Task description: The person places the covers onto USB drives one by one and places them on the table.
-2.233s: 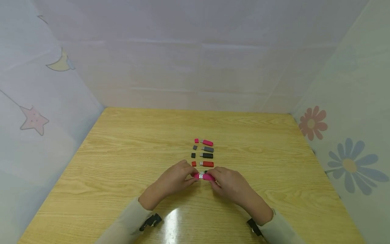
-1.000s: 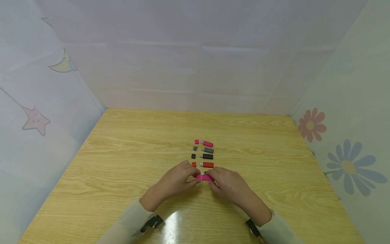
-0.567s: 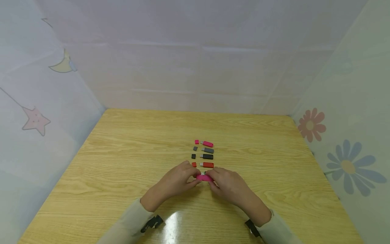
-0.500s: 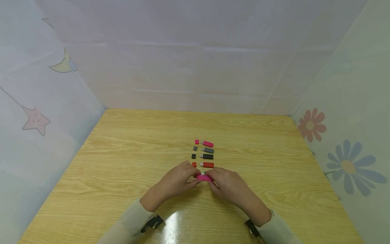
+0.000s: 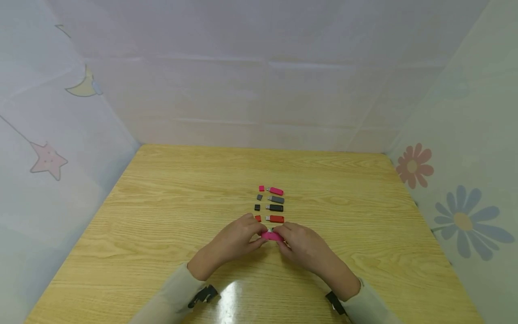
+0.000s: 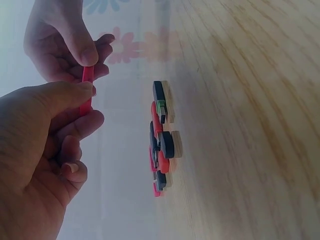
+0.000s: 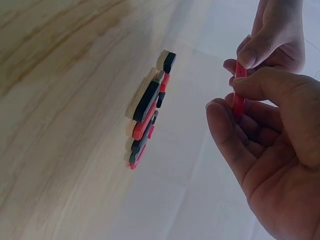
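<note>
Above the near part of the table, both hands hold one pink USB stick. My left hand pinches its cap end between thumb and fingers. At the other end, my right hand pinches the body. No metal connector shows between cap and body; in the left wrist view the stick is one pink strip. Just beyond the hands lies an uncapped black USB stick, mostly hidden in the head view. Its black cap shows in the right wrist view, apart from the connector.
Beyond the hands, uncapped USB sticks lie in a column: red, black, grey and pink. Left of each is its matching cap, such as the red cap. Pale cloth walls enclose the wooden table.
At first the silver connector showed between the pink cap and body. The two parts have come together, covering it. Both hands have stayed almost still over the last half second.
</note>
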`<move>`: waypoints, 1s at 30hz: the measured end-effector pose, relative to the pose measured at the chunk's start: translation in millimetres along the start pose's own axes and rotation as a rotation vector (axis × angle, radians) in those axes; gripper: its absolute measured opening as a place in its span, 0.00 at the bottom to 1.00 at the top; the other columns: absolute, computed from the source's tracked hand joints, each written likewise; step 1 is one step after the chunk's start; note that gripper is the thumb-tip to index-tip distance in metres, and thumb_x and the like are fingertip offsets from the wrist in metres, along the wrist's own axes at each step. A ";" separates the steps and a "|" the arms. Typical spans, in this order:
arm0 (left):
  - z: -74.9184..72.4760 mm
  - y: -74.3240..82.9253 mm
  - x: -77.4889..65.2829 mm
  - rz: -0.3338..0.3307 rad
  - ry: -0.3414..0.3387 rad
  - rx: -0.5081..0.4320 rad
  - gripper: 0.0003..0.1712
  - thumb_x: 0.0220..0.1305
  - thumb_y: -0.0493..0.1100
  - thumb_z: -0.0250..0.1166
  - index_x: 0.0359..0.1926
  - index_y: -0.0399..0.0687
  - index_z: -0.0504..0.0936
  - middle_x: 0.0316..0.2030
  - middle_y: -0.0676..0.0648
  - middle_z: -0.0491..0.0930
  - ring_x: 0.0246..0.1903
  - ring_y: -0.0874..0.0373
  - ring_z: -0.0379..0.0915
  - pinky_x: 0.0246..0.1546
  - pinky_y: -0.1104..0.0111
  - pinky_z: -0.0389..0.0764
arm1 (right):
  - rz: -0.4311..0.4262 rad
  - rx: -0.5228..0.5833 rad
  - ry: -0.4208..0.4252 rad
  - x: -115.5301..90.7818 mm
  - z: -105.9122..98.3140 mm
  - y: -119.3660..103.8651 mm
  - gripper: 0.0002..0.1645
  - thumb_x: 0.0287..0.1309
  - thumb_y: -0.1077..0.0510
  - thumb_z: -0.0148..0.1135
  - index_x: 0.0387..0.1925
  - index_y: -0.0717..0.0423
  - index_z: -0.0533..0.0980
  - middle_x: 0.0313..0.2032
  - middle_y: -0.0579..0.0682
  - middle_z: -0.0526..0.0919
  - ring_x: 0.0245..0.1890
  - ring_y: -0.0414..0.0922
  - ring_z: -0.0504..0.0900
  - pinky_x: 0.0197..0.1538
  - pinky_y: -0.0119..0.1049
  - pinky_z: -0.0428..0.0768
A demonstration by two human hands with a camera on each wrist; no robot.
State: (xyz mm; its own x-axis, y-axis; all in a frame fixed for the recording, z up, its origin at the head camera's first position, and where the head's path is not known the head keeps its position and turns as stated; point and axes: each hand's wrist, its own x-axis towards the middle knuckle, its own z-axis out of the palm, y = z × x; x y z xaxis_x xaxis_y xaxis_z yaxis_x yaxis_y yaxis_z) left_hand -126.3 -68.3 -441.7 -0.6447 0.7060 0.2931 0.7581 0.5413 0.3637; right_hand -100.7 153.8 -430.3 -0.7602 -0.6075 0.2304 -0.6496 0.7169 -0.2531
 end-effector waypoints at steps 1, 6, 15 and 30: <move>-0.3 0.2 0.3 0.000 -0.004 0.000 0.06 0.65 0.44 0.72 0.39 0.48 0.87 0.32 0.56 0.84 0.32 0.63 0.68 0.34 0.76 0.73 | -0.001 0.001 0.001 0.0 0.0 0.1 0.11 0.59 0.59 0.72 0.43 0.57 0.83 0.31 0.45 0.83 0.26 0.35 0.73 0.31 0.28 0.79; -0.9 0.9 1.8 0.011 -0.012 0.007 0.06 0.66 0.45 0.71 0.39 0.47 0.87 0.31 0.56 0.84 0.32 0.63 0.67 0.33 0.76 0.72 | -0.016 0.005 0.008 0.1 0.4 0.7 0.10 0.60 0.59 0.72 0.43 0.57 0.84 0.31 0.45 0.82 0.26 0.35 0.72 0.30 0.27 0.77; -0.3 -0.2 2.6 0.090 0.024 0.099 0.06 0.69 0.44 0.68 0.38 0.47 0.87 0.29 0.57 0.81 0.31 0.64 0.66 0.33 0.76 0.70 | -0.041 0.014 0.033 0.2 -0.6 1.2 0.09 0.61 0.60 0.70 0.42 0.58 0.84 0.33 0.47 0.84 0.27 0.35 0.74 0.30 0.26 0.76; -1.6 -0.6 2.7 0.148 0.030 0.185 0.06 0.68 0.44 0.68 0.36 0.47 0.85 0.28 0.56 0.78 0.30 0.62 0.66 0.32 0.76 0.70 | -0.078 -0.011 0.067 1.1 0.8 -1.1 0.08 0.61 0.61 0.70 0.42 0.58 0.84 0.36 0.49 0.86 0.33 0.39 0.83 0.35 0.32 0.84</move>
State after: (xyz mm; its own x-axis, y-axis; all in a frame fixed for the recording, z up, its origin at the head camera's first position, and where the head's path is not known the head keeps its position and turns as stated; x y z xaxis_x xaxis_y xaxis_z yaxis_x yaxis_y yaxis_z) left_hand -128.7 -67.4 -439.7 -0.5258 0.7717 0.3578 0.8478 0.5093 0.1475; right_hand -100.8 152.1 -430.5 -0.7049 -0.6374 0.3111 -0.7061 0.6724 -0.2221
